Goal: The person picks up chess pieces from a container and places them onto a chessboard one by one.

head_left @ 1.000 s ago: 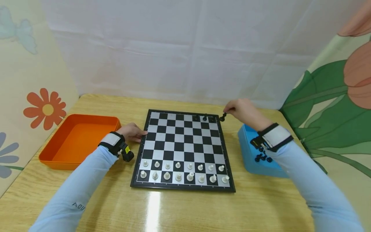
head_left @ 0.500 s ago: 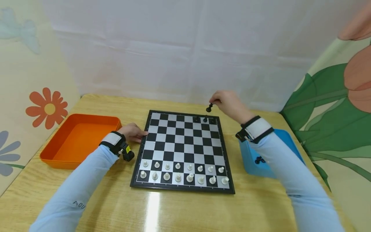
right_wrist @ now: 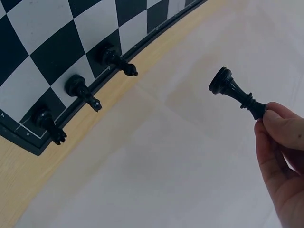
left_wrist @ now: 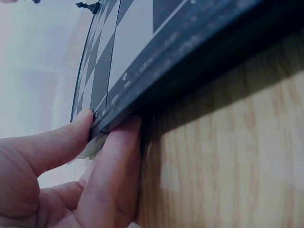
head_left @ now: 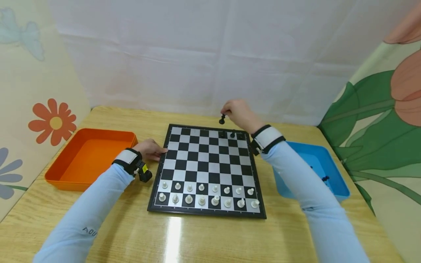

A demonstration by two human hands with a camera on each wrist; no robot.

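A chessboard (head_left: 207, 164) lies on the wooden table, with white pieces (head_left: 207, 195) in its two near rows and three black pieces (head_left: 232, 134) in the far row at the right. My right hand (head_left: 238, 111) hovers above the board's far edge and pinches a black chess piece (head_left: 222, 119) (right_wrist: 235, 91) by its top. In the right wrist view the three black pieces (right_wrist: 78, 90) stand along the board edge. My left hand (head_left: 149, 149) rests at the board's left edge, fingertips (left_wrist: 114, 142) touching the black rim (left_wrist: 190, 61).
An orange tray (head_left: 87, 159) sits left of the board. A blue tray (head_left: 329, 171) holding a few black pieces stands to the right. White cloth walls close off the back; patterned panels stand on both sides.
My right hand has carried the black piece leftward along the board's far edge, from the right corner to about the middle. The left hand has stayed put.
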